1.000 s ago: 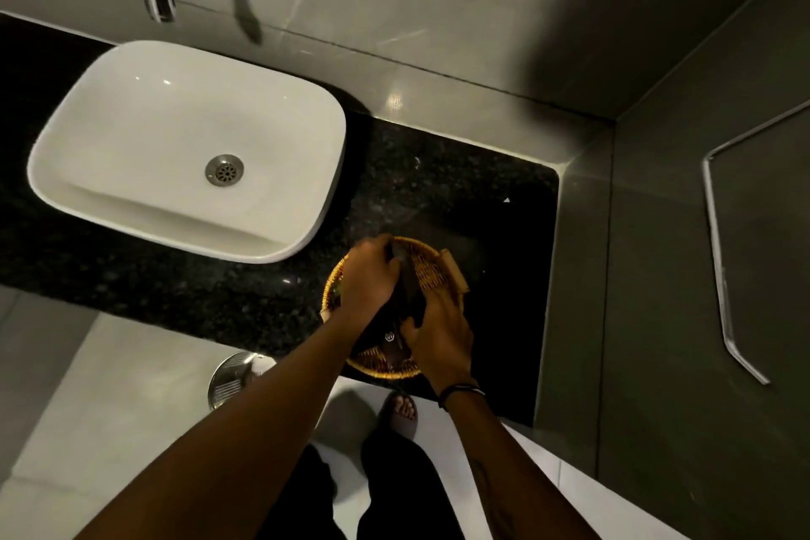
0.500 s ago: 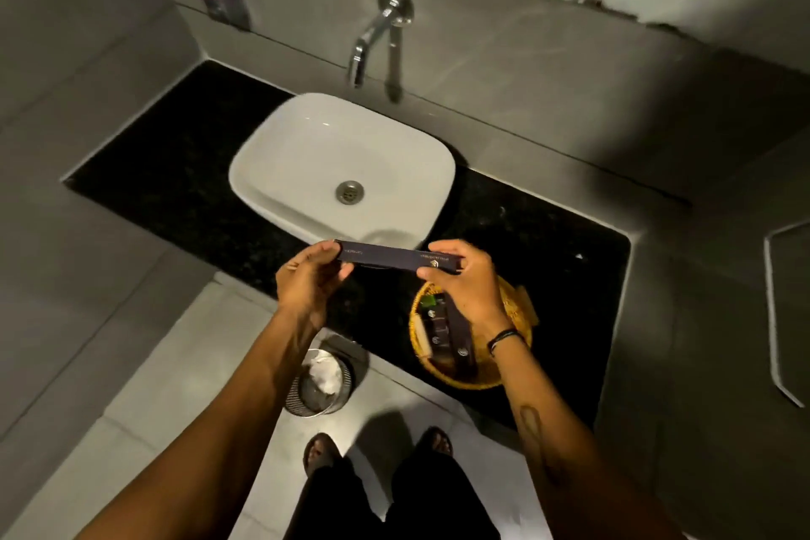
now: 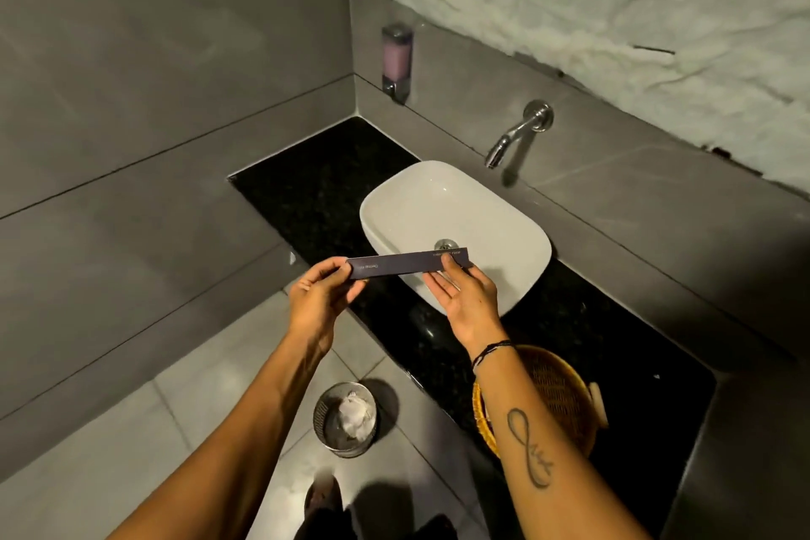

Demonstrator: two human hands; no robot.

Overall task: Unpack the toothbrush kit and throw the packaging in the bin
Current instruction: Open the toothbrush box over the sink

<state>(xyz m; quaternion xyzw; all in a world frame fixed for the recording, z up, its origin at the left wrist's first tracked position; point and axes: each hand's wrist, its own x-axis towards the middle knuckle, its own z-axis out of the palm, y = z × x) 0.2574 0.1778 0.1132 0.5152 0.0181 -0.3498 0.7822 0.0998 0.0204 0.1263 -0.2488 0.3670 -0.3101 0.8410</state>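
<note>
A long, flat dark blue toothbrush kit box [image 3: 405, 265] is held level in front of me, over the near edge of the sink. My left hand [image 3: 320, 300] pinches its left end. My right hand [image 3: 464, 298] holds its right end with the thumb on top and the fingers underneath. The box looks closed. A round metal mesh bin [image 3: 345, 419] with crumpled white paper inside stands on the floor below my left forearm.
A white basin [image 3: 456, 228] sits on the black granite counter [image 3: 315, 189], with a wall tap [image 3: 519, 136] behind it. A woven yellow basket [image 3: 556, 390] rests on the counter under my right forearm. A soap dispenser [image 3: 396, 57] hangs in the corner. Grey walls close in on the left.
Both hands lifted the box out of the basket and carried it up and left over the sink edge. My view swung left and the right hand turned palm up under the box.
</note>
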